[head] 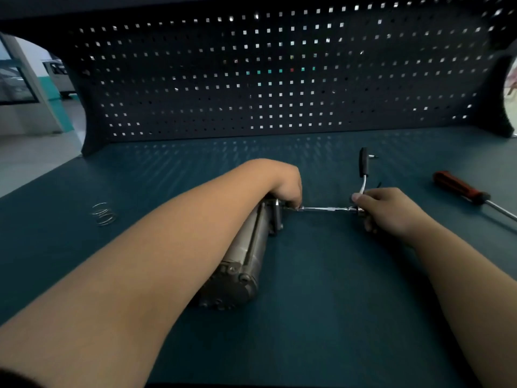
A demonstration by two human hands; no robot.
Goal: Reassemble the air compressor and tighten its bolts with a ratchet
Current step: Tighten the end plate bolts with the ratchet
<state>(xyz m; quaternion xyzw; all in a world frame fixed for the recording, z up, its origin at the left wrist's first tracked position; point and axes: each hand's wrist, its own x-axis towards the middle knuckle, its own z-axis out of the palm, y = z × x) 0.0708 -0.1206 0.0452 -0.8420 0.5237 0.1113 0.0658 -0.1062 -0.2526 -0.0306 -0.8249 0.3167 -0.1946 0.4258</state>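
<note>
Air compressor (246,256) lies beneath the left hand (285,189), which grips its far end. Just right of it, the right hand (391,211) clasps the ratchet (327,209).

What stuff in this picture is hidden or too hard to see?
All in the head view:
- Where the ratchet meets the air compressor: covered by the left hand.
- The ratchet's handle end: wrapped inside the right hand.
- The screwdriver tip: cut off by the right edge.
- The small black part behind the hands: too dim and small to identify.
</note>
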